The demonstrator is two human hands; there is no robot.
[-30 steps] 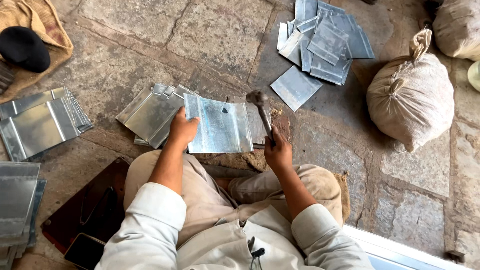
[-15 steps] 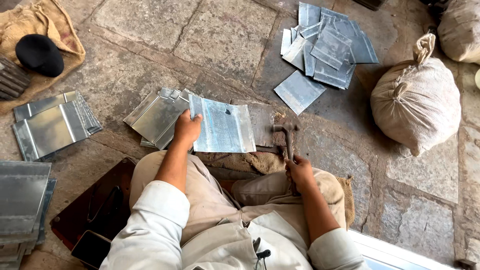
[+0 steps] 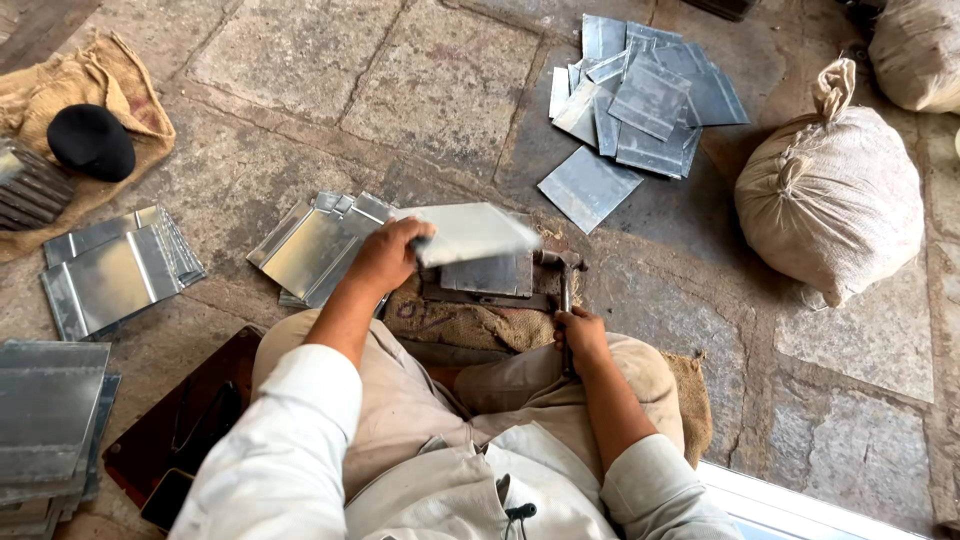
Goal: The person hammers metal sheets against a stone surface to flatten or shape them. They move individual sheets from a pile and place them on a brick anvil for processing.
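Two hands busy over a stone floor strewn with tin

Two things are hard to read from where I stand: the metal sheet lifted in the left hand is smeared by motion, so its far edge is a blur, and the hammer shows only a dark head and a thin handle, partly covered by the right hand. The left hand is closed on the near edge of the sheet, holding it tilted above a flat sheet on a folded burlap pad in front of the person's knees. The right hand is wrapped tight around the hammer handle, with the head resting just beyond the pad.

Just left of the pad lies a fanned pile of folded sheets. Farther left sits another stack, and a third stack is cut off by the frame edge. A loose heap of flat sheets lies well apart, at the top. A black cap rests on a burlap cloth. To the right stands a tied sack, its contents hidden; a second sack is cropped at the corner. A dark tray by the left knee is half hidden by the sleeve.
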